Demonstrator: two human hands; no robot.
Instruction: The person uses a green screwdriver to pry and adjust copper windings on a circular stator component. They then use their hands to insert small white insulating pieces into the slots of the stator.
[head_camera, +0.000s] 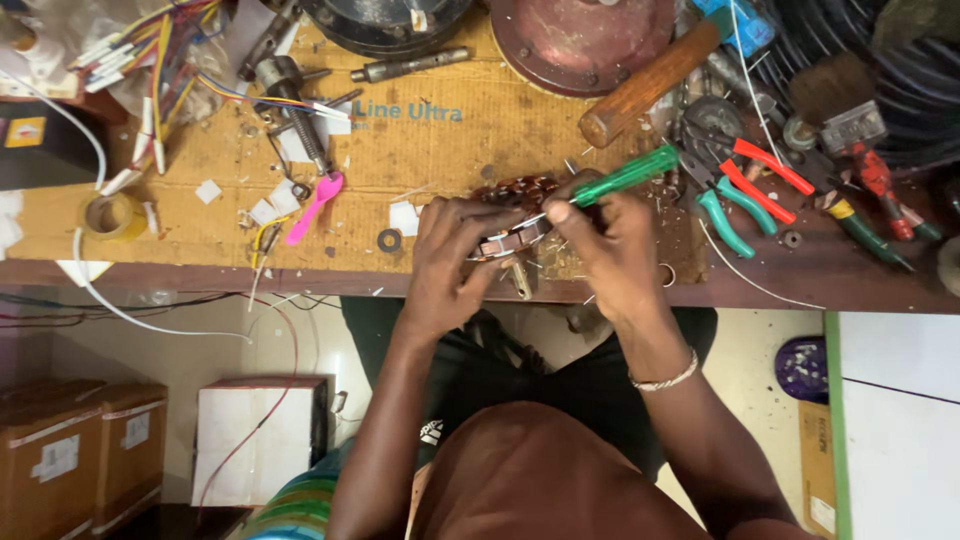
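The left hand hides most of a small coil of copper wire at the front edge of the table; its grip is closed around the coil, so the coil's shape is hard to make out. The right hand has its grip tight on a green screwdriver, and the tip touches the coil. The table is brown card, messy with pliers, a wooden hammer handle and coloured wires. Boxes sit on the floor below.
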